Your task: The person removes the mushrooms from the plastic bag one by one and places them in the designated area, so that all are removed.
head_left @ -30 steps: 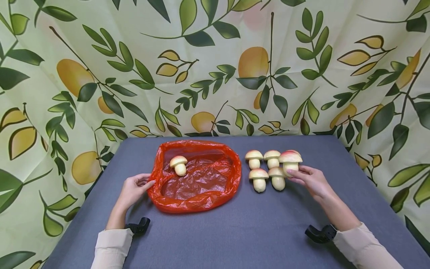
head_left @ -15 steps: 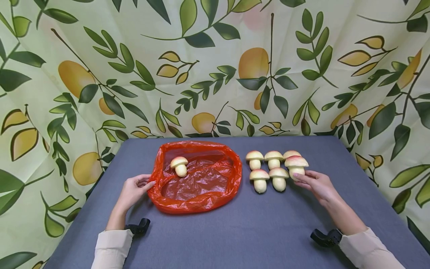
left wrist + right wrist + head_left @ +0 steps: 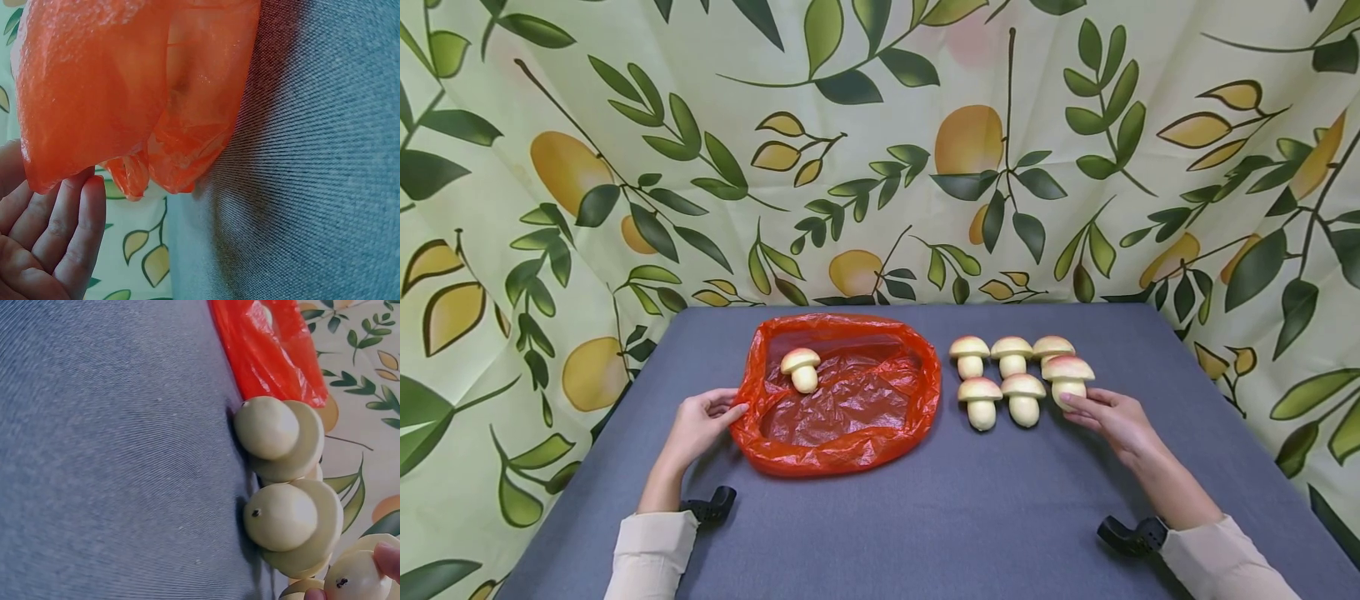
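My left hand [image 3: 696, 429] pinches the left edge of an open red plastic bag [image 3: 850, 458], whose thin film hangs over the fingertips in the left wrist view. One toy mushroom [image 3: 802, 371], cream with a reddish cap, lies inside the bag. On the right, my right hand [image 3: 1116, 425] holds another mushroom [image 3: 1067, 375] by its stem, cap up; in the right wrist view, thumb and fingertip grip this mushroom [image 3: 356, 578] from both sides. It overlaps the rightmost back mushroom [image 3: 1051, 346] in the head view.
Two front mushrooms [image 3: 981, 404] and two more back mushrooms [image 3: 1011, 354] stand close together, right of the bag. The grey-blue cloth-covered table [image 3: 910, 533] ends at a leaf-and-fruit patterned curtain [image 3: 880, 167]. Each wrist wears a black camera mount [image 3: 1131, 535].
The right hand has moved the held mushroom rightward and slightly nearer, uncovering more of the rightmost back mushroom. My left hand and the bag have stayed in place.
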Demonstrator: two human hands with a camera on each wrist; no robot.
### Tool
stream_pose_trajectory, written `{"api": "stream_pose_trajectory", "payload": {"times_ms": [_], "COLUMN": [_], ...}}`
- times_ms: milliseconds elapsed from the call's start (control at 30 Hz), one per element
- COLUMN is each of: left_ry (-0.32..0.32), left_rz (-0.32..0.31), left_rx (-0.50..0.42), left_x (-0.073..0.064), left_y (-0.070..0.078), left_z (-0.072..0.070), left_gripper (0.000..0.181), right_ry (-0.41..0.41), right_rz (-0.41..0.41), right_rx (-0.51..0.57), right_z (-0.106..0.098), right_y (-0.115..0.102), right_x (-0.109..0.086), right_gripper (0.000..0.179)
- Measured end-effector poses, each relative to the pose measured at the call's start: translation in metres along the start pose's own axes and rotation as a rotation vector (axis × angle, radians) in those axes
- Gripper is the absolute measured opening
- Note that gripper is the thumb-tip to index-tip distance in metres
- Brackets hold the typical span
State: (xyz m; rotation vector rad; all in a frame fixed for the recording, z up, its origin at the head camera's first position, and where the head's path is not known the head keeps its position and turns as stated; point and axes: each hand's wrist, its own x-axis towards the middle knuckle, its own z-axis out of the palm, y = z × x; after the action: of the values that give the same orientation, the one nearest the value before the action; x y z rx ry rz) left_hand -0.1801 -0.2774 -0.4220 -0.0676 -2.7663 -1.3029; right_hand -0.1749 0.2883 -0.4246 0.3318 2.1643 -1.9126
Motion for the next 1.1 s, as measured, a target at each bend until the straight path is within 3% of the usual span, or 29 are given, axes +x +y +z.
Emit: {"api": "stream_pose_trajectory", "payload": {"times_ms": [667, 1100], "left_ry": [-0.004, -0.006], "left_rz": [-0.007, -0.006], "left_rx": [0.006, 0.000], "left_x": [-0.001, -0.002], "left_y": [0.000, 0.000], "left_z": [0.000, 0.000], "left_gripper": [0.032, 0.031], "right_ry": [0.039, 0.103], "right_rz": [0.044, 0.058], "right_rx": [-0.093, -0.214], "right_z": [-0.007, -0.008], "right_y": [0.020, 0.024], "right_x": [0.004, 0.005], "right_gripper": [0.078, 0.074]}}
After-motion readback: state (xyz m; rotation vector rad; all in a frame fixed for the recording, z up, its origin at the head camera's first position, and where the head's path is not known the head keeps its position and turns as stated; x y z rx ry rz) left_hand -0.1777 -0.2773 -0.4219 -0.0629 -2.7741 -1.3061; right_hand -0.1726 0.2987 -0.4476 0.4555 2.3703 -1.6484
